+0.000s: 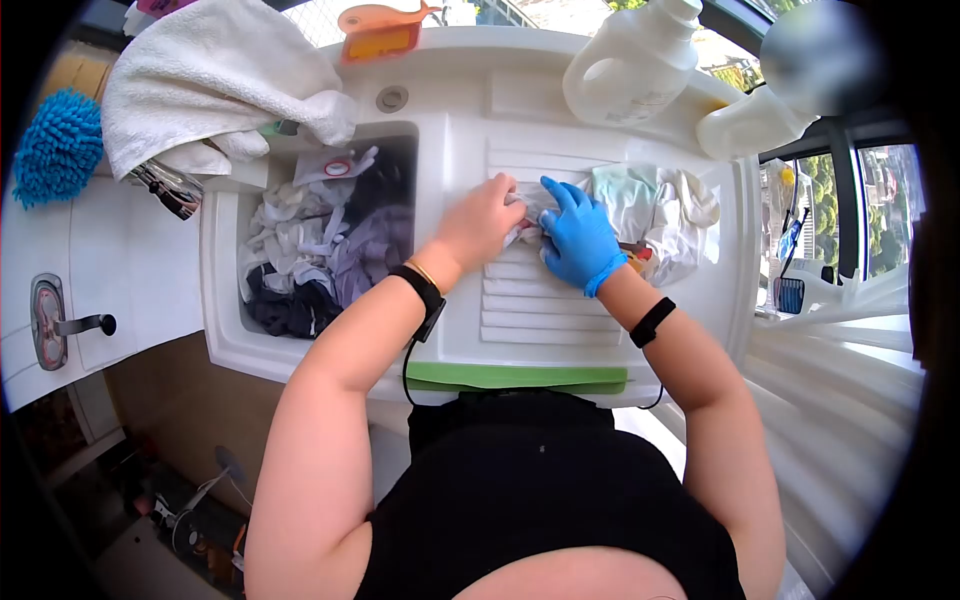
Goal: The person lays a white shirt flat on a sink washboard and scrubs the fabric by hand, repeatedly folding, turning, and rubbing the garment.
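On the ribbed washboard (550, 318), my left hand (482, 222), bare, has its fingers closed on the left end of a small white cloth (530, 208). My right hand (580, 240), in a blue glove, lies over the right part of that cloth with its fingers partly spread; what its palm touches is hidden. Right of the glove lie a pale green and white cloth (625, 190) and a crumpled white cloth (685, 220) with a small red and yellow patch near the wrist.
A basin (228, 290) at left holds white, lilac and dark clothes. A white towel (215, 80) hangs at its back corner. White bottles (640, 60) stand at the back right, and a green strip (515, 377) runs along the front edge.
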{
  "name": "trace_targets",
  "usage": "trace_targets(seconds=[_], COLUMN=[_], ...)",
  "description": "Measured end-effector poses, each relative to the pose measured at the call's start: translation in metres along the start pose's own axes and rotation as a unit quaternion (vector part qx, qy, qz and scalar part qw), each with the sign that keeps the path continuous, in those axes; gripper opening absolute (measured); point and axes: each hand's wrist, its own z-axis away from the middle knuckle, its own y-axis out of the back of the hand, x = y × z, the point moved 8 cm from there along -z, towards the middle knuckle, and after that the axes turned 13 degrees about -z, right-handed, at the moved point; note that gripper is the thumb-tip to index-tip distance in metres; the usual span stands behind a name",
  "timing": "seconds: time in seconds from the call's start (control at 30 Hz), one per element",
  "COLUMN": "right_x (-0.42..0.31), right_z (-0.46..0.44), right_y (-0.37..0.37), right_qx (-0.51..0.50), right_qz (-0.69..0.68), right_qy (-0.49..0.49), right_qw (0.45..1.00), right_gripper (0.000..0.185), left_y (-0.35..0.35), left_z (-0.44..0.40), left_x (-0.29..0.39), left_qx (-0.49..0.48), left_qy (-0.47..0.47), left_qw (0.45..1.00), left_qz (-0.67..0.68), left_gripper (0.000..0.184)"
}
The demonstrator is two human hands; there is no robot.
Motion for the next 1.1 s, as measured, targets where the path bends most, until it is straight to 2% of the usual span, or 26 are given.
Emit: trace_targets(seconds=[0.03,0.1,0.17,0.3,0.33,0.37,0.47,0.53,0.57,0.67,0.77,0.87,0.9,1.0,1.1], right_x=[-0.012,-0.014,-0.008,-0.012,-0.024,-0.027,-0.032,-0.022,-0.017,-0.017,-0.028,0.008,0.017,0.037,0.032], right_z=[0.009,0.026,0.046,0.059,0.057,0.058,0.059,0.049,0.046,0.022,-0.008,-0.014,-0.012,-0.006,-0.007], right_y=[0.000,0.005,0.005,-0.007,0.001,-0.005,-0.016,-0.016,-0.017,-0.013,-0.002,-0.024,-0.030,-0.032,-0.006], right_qx=[-0.009,0.015,0.054,-0.071,-0.063,-0.101,-0.192,-0.186,-0.181,-0.051,0.084,-0.002,-0.026,-0.004,0.121], right_qz=[0.001,0.016,0.016,-0.036,-0.042,-0.053,-0.072,-0.111,-0.130,-0.184,-0.061,-0.058,-0.069,-0.197,-0.145], right_qy=[0.051,0.075,0.091,0.074,0.107,0.101,0.072,-0.052,-0.114,-0.108,-0.008,-0.085,-0.111,-0.179,-0.116], right_qw=[0.999,0.997,0.994,0.994,0.991,0.988,0.976,0.975,0.968,0.976,0.995,0.995,0.991,0.964,0.975], right_gripper=[0.017,0.019,0.019,0.015,0.017,0.017,0.020,0.019,0.019,0.022,0.025,0.031,0.032,0.031,0.026], left_y=[0.012,0.028,0.044,0.050,0.051,0.052,0.053,0.040,0.033,0.023,0.017,0.028,0.029,0.026,0.007], left_z=[0.015,0.045,0.070,0.093,0.096,0.099,0.098,0.098,0.098,0.090,0.085,0.092,0.099,0.120,0.131], left_x=[0.009,0.016,0.015,0.008,0.009,0.009,0.007,-0.001,-0.005,-0.003,0.002,0.009,0.007,0.001,-0.009], left_qx=[0.034,0.094,0.081,0.019,0.009,0.000,-0.044,-0.017,-0.004,-0.030,-0.094,-0.094,-0.111,-0.155,-0.164], left_qy=[-0.007,-0.052,-0.042,-0.033,-0.031,-0.029,0.055,0.131,0.167,0.198,0.189,0.109,0.116,0.168,0.283], left_qw=[0.999,0.994,0.995,0.999,0.999,0.999,0.997,0.989,0.981,0.972,0.949,0.949,0.946,0.924,0.865], left_qz=[0.002,-0.022,-0.039,-0.031,-0.032,-0.033,0.016,0.073,0.102,0.124,0.233,0.281,0.281,0.307,0.381], left_gripper=[0.020,0.020,0.021,0.015,0.017,0.019,0.020,0.022,0.023,0.020,0.014,0.015,0.015,0.016,0.024])
